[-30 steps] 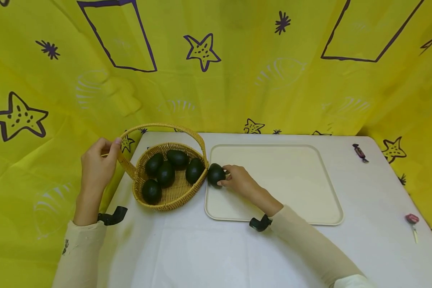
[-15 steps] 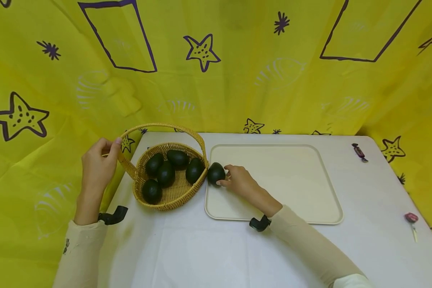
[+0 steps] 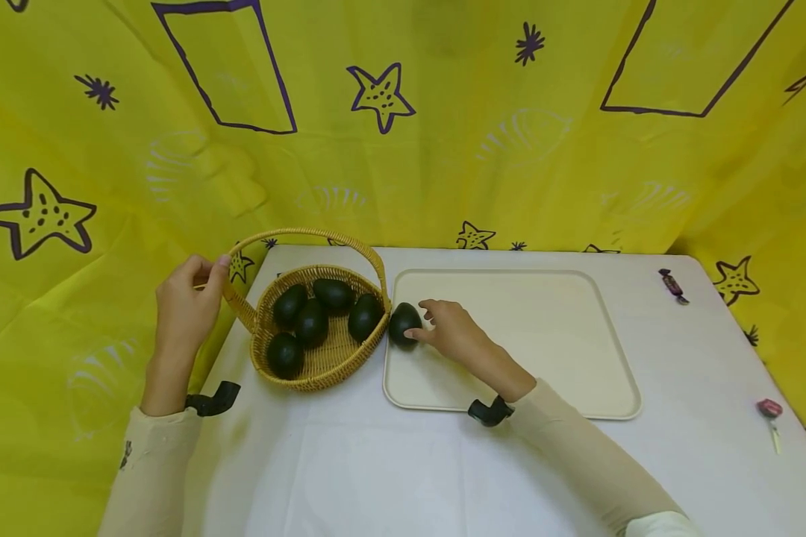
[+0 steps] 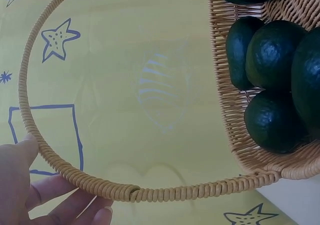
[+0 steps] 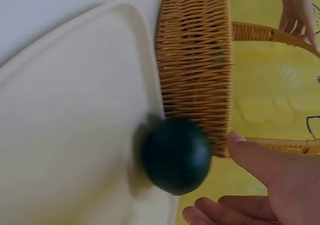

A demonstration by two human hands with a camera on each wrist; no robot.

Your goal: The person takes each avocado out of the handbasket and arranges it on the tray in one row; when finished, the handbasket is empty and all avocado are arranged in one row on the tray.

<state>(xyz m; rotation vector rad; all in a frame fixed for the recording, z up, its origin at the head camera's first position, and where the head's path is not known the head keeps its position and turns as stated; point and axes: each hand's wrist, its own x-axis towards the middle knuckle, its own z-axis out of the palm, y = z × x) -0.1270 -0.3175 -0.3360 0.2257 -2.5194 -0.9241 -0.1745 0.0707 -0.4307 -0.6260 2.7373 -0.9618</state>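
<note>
A wicker basket (image 3: 336, 371) stands at the table's left, with several dark green avocados (image 3: 311, 324) inside. Its tall handle (image 4: 107, 189) arches upward, and my left hand (image 3: 186, 307) grips it on the left side between thumb and fingers. Just right of the basket, one avocado (image 3: 404, 326) rests on the left edge of a cream tray (image 3: 530, 343). My right hand (image 3: 458, 334) hovers beside this avocado. In the right wrist view, thumb and fingers of that hand (image 5: 265, 190) are spread, with a visible gap between them and the avocado (image 5: 176, 156).
A wrapped candy (image 3: 673, 286) lies at the back right of the white table (image 3: 376, 477), and a pink lollipop (image 3: 770, 409) nearer the right edge. A yellow patterned curtain (image 3: 443, 171) hangs behind the table and at both sides.
My right thumb and fingers have spread and drawn back a little from the avocado on the tray, which stays where it was. The left hand keeps its hold on the basket handle.
</note>
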